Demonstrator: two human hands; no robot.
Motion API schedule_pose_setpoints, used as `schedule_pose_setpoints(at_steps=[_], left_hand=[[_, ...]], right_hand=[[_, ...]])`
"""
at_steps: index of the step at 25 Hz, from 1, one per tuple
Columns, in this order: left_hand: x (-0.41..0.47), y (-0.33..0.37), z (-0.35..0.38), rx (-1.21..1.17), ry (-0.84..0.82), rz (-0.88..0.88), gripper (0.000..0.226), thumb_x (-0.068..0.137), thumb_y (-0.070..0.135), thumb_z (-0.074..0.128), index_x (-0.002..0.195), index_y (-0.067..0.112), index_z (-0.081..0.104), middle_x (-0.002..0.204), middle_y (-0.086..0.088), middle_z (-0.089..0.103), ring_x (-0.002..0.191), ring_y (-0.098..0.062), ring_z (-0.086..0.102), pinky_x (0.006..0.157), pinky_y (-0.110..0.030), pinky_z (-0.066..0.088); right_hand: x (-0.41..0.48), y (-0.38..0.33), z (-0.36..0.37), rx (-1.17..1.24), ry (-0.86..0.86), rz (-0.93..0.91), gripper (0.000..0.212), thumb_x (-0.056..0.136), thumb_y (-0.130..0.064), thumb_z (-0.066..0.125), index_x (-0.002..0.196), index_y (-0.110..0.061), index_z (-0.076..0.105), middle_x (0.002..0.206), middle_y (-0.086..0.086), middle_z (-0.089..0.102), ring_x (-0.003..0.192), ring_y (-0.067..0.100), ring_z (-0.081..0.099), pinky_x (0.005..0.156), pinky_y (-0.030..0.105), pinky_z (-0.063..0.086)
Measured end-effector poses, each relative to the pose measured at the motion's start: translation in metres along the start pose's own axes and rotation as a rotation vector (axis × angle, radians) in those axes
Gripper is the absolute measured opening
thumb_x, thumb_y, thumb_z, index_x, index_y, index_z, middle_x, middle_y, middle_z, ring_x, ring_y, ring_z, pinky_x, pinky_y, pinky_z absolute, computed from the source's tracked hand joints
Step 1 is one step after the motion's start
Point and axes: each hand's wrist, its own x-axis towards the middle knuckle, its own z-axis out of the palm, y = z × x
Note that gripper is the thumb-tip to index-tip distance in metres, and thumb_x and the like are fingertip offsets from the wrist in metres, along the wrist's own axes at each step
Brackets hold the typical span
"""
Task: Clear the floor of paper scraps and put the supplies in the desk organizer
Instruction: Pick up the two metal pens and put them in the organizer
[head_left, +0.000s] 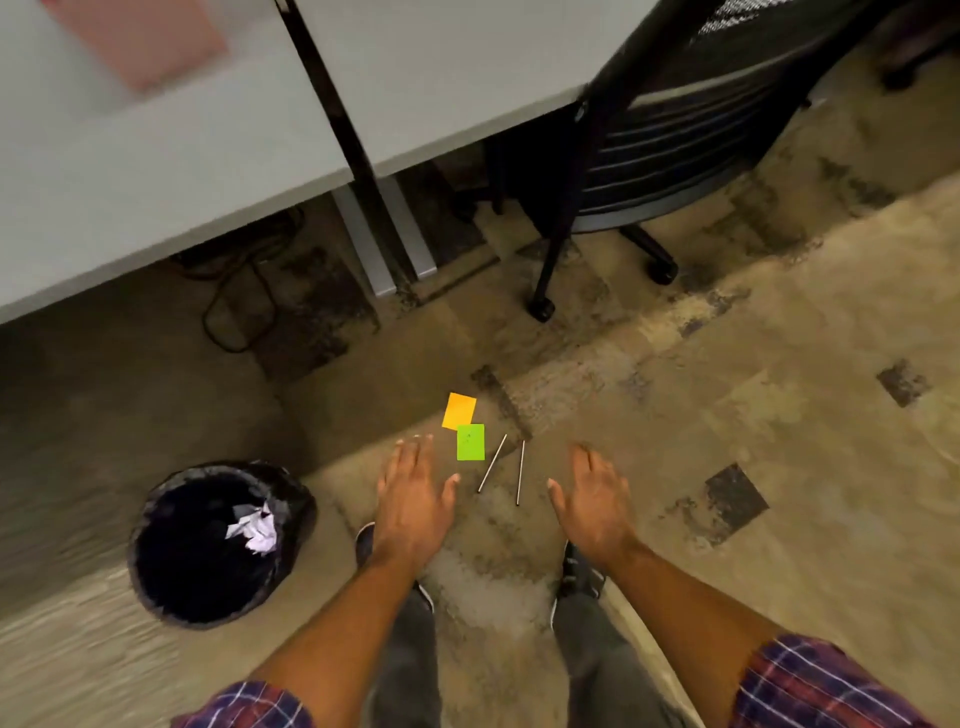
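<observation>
An orange sticky note (459, 410) and a green sticky note (470, 442) lie on the carpet, the green one overlapping the orange one's lower corner. Two thin pens or pencils (492, 463) (520, 472) lie just right of them. My left hand (415, 499) hovers open above the floor to the left of the green note. Spread open too, my right hand (595, 501) is to the right of the pens. Neither hand holds anything. No desk organizer is in view.
A black-lined waste bin (218, 540) with crumpled white paper (254, 527) inside stands at the left. Grey desks (156, 171) fill the top, with a pink sheet (140, 36) on one. A black office chair (649, 156) stands at the upper right. Cables (234, 306) lie under the desk.
</observation>
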Motion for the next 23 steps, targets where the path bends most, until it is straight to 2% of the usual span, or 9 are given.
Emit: schedule_pose_setpoints(at_steps=[2,4,10,13,15,18,20,23], left_hand=[[0.028,-0.001,0.054,-0.034,-0.022,-0.026,0.062,0.1,0.039,0.059,0.151,0.008,0.046,0.152,-0.018,0.052,0.141,-0.038,0.047,0.117,-0.045,0.037],[0.062,-0.006,0.108,-0.07,-0.056,-0.037,0.053,0.096,0.031,0.065,0.142,0.006,0.054,0.14,-0.02,0.059,0.13,-0.04,0.052,0.111,-0.044,0.039],[0.156,-0.042,0.253,-0.122,-0.113,-0.091,0.043,0.088,0.014,0.069,0.129,0.003,0.065,0.122,-0.023,0.068,0.118,-0.041,0.061,0.105,-0.043,0.045],[0.187,-0.053,0.302,-0.165,-0.147,-0.114,0.034,0.089,0.012,0.068,0.121,0.002,0.07,0.116,-0.023,0.073,0.11,-0.038,0.068,0.101,-0.04,0.052],[0.206,-0.058,0.333,-0.155,-0.171,-0.127,0.025,0.09,0.014,0.068,0.112,0.003,0.073,0.111,-0.021,0.075,0.104,-0.038,0.071,0.095,-0.039,0.055],[0.232,-0.061,0.373,-0.178,-0.204,-0.129,0.017,0.092,0.017,0.068,0.101,0.002,0.071,0.099,-0.021,0.076,0.093,-0.038,0.073,0.085,-0.042,0.059],[0.247,-0.06,0.398,-0.17,-0.227,-0.13,0.018,0.092,0.02,0.071,0.098,0.003,0.07,0.096,-0.02,0.075,0.09,-0.039,0.073,0.081,-0.043,0.06],[0.26,-0.058,0.427,-0.081,-0.26,-0.125,0.026,0.09,0.031,0.076,0.1,0.007,0.071,0.099,-0.016,0.075,0.093,-0.037,0.073,0.081,-0.042,0.062]], right_hand=[[0.032,0.026,0.042,0.053,-0.01,0.024,0.063,0.097,-0.043,0.056,0.15,-0.012,0.04,0.148,0.012,0.049,0.132,0.032,0.051,0.108,0.046,0.046],[0.068,0.049,0.087,0.075,-0.017,0.031,0.061,0.096,-0.037,0.057,0.148,-0.01,0.042,0.142,0.015,0.05,0.126,0.036,0.052,0.106,0.046,0.046],[0.158,0.097,0.228,0.188,-0.072,0.098,0.051,0.098,-0.029,0.055,0.142,-0.006,0.046,0.133,0.019,0.051,0.121,0.038,0.051,0.105,0.047,0.046],[0.192,0.112,0.283,0.238,-0.099,0.129,0.038,0.098,-0.02,0.054,0.132,-0.001,0.054,0.127,0.022,0.055,0.118,0.039,0.054,0.104,0.044,0.046],[0.214,0.119,0.314,0.265,-0.093,0.167,0.027,0.098,-0.018,0.053,0.118,0.0,0.059,0.115,0.021,0.06,0.109,0.037,0.057,0.097,0.043,0.049],[0.239,0.128,0.354,0.328,-0.092,0.23,0.018,0.099,-0.021,0.056,0.1,-0.004,0.059,0.097,0.017,0.065,0.092,0.032,0.062,0.076,0.037,0.053],[0.253,0.132,0.38,0.349,-0.098,0.26,0.016,0.099,-0.023,0.058,0.092,-0.01,0.053,0.09,0.013,0.064,0.081,0.028,0.059,0.066,0.031,0.045],[0.268,0.133,0.408,0.368,-0.102,0.315,0.018,0.097,-0.025,0.061,0.093,-0.012,0.05,0.09,0.011,0.063,0.077,0.026,0.057,0.06,0.024,0.037]])
